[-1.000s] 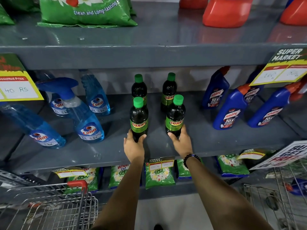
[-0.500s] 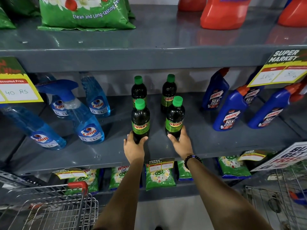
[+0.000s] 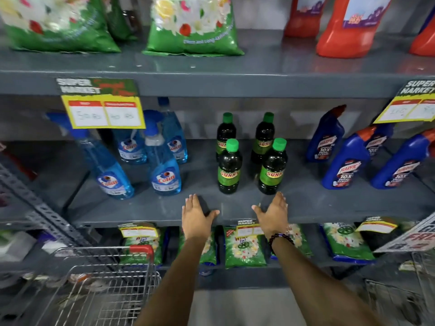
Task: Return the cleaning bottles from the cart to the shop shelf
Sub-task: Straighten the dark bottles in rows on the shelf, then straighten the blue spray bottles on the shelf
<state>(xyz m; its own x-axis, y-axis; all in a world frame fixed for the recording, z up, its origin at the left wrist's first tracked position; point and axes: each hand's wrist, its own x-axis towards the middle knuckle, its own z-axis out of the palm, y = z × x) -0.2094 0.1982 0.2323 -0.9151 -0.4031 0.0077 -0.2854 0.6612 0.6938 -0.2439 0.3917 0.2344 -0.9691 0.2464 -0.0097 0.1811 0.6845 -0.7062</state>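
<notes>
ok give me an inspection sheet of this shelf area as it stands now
surface: grey middle shelf, front edge bare.
job's things: four dark Sunny bottles with green caps, upright, two in front, two behind.
clutter: blue Colin sprays to the left, blue Harpic bottles to the right, green packets above.
grippers: left hand and right hand open, empty, at the shelf edge, clear of the bottles.
cables: nothing seen.
surroundings: wire cart lower left; price tags on the shelf edges.
</notes>
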